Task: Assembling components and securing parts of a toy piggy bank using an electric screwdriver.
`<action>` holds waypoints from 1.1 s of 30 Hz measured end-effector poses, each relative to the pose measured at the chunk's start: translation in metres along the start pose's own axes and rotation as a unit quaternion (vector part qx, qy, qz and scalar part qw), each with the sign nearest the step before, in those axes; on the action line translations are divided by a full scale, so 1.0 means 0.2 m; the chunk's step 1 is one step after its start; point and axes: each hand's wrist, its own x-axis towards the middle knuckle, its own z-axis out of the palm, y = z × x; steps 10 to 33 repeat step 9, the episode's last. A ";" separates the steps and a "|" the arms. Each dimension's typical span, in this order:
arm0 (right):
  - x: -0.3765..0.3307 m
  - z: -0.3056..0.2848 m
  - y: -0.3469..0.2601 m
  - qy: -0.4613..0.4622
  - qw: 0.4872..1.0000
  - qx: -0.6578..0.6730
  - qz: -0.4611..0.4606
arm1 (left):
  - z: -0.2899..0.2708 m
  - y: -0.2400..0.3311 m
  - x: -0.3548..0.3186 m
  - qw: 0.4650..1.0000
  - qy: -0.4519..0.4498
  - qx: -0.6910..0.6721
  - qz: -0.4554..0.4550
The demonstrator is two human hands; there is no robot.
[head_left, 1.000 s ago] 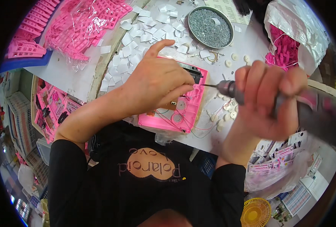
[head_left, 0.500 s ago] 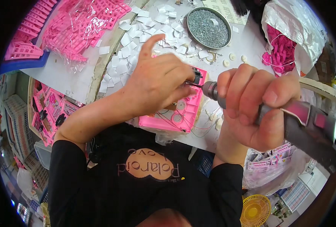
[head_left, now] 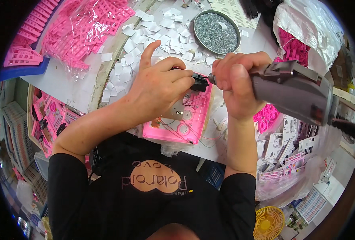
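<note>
A pink plastic tray (head_left: 184, 120) lies flat on the white table (head_left: 65, 84), right in front of the person. It has thin wires and round parts inside it. A small black part (head_left: 200, 84) sits at the top edge of the tray.

The left hand (head_left: 161, 86) rests on the tray. Its thumb and bent fingers pinch the small black part, and its pointing finger sticks up and out, away from the rest.

The right hand (head_left: 235, 82) is closed tight around a grey power screwdriver (head_left: 293, 92). The thumb lies along the front of the tool. The metal tip points left and meets the black part, though the very end is partly hidden, so it may be just touching it.

Above the hands, many small white paper squares (head_left: 145, 36) are spread over the table. Near them stands a round metal dish (head_left: 216, 27) full of tiny silver screws. At the top left lies a clear bag of pink plastic pieces (head_left: 81, 28). At the right, behind the tool, is another bag (head_left: 301, 40) with pink pieces inside. Below it are packs of white and pink cards (head_left: 285, 152).
</note>
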 end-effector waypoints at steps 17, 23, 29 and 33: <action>0.14 -0.13 0.05 -0.179 0.969 0.148 0.087 | 0.04 -0.08 0.09 0.982 -0.180 -0.054 0.015; 0.14 -0.13 0.05 -0.179 0.969 0.148 0.087 | 0.04 -0.08 0.09 0.982 -0.180 -0.054 0.015; 0.14 -0.13 0.05 -0.179 0.969 0.148 0.087 | 0.04 -0.08 0.09 0.982 -0.180 -0.054 0.015; 0.14 -0.13 0.05 -0.179 0.969 0.148 0.087 | 0.04 -0.08 0.09 0.982 -0.180 -0.054 0.015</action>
